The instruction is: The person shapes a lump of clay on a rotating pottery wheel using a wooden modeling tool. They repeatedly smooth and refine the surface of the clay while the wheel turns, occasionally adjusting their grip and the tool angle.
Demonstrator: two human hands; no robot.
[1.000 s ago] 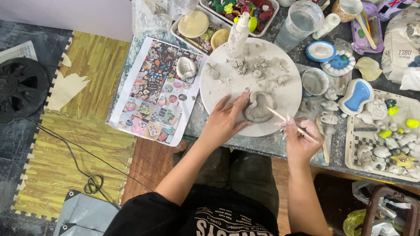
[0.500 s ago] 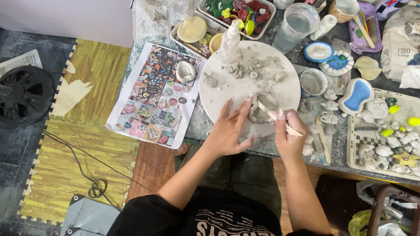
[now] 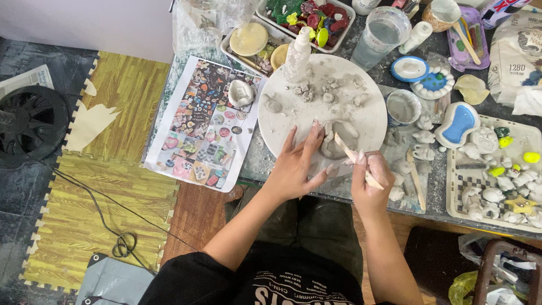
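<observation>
- The right hand (image 3: pixel 370 178) is closed around a thin wooden stick (image 3: pixel 351 156), fingers curled together on its lower part, near the front edge of the table.
- The stick slants up and to the left from that hand; its far tip touches the lump of grey clay (image 3: pixel 337 138), so its long axis runs from near-right to far-left.
- The clay lump lies just beyond and to the left of the right hand, on the near part of the round white board (image 3: pixel 361 116).
- The left hand (image 3: pixel 298 164) is spread open, fingers apart, palm down on the near-left edge of the board; its fingertips reach the left side of the lump and seem to steady it.
- Both hands are close to the lump: the left touches it directly, the right only through the stick.
- Further out on the board lie small clay scraps (image 3: pixel 327 90) and a white squeeze bottle (image 3: pixel 297 55) at its far-left rim.
- Left of the board is a printed colour sheet (image 3: pixel 197 135) with a small clay heart dish (image 3: pixel 241 92) on it.
- To the right sit a small water cup (image 3: pixel 402 107), a loose wooden tool (image 3: pixel 416 179) and a tray of little figures (image 3: pixel 457 186).
</observation>
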